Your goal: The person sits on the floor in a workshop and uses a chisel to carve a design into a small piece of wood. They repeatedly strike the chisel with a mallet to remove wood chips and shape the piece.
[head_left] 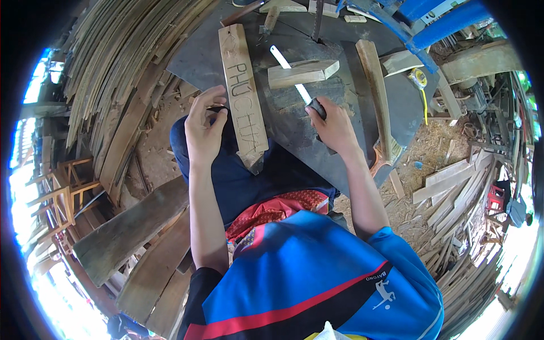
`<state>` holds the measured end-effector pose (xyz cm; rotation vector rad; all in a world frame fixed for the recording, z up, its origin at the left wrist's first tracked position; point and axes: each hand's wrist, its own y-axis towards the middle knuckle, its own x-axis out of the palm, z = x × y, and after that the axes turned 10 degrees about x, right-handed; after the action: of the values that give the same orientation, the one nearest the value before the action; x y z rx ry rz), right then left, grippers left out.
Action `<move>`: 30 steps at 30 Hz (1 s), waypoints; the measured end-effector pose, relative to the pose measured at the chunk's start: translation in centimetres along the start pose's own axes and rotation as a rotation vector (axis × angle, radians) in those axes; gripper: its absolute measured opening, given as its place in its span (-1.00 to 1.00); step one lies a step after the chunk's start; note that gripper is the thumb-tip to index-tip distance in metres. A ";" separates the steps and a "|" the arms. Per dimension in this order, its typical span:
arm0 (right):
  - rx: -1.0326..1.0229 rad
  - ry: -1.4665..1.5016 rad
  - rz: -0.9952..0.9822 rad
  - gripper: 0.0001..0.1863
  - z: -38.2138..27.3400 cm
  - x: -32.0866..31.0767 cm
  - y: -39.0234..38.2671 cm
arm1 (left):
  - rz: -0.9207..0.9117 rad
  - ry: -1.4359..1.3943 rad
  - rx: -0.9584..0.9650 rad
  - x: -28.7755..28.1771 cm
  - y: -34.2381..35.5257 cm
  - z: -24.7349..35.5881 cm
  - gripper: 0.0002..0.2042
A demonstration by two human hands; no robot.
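Note:
My right hand [333, 123] is closed around the dark handle [318, 107] of a tool with a long, narrow, pale blade [277, 55]. The blade slants up and left, and a pale wood block [300, 74] hides its middle part. My left hand [205, 126] hovers beside a long wooden board [242, 85] with large lettering on its face. Its fingers are loosely curved with the thumb apart, and I see nothing in them. That board points toward my lap, its near end jagged.
The dark worktop [198, 59] carries a curved wooden piece [374, 85] on the right. A yellow tape measure [418, 78] lies near the right edge, its tape hanging out. Blue metal framework [447, 25] stands at the upper right. Stacked planks [113, 51] fill the left.

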<state>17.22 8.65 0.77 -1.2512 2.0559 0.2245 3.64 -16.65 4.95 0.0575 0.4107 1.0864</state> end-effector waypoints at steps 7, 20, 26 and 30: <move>-0.025 0.029 -0.001 -0.75 0.6 0.4 0.1 | 0.108 -0.688 -0.019 2.1 -0.2 0.7 -0.50; -0.005 0.064 -0.009 -0.76 0.5 0.4 -0.2 | 0.368 -1.464 -0.263 2.4 -1.4 0.1 -0.52; 0.037 0.052 -0.030 -0.76 1.1 0.8 0.0 | 0.317 -1.666 -0.307 3.1 -1.9 2.2 -0.58; 0.047 0.029 -0.042 -0.78 0.3 0.5 -0.1 | 0.236 -1.735 -0.323 3.4 -2.2 4.0 -0.58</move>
<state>17.35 8.38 0.28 -1.2750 2.0458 0.1388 8.32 -14.10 7.06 0.7067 -1.3457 0.9539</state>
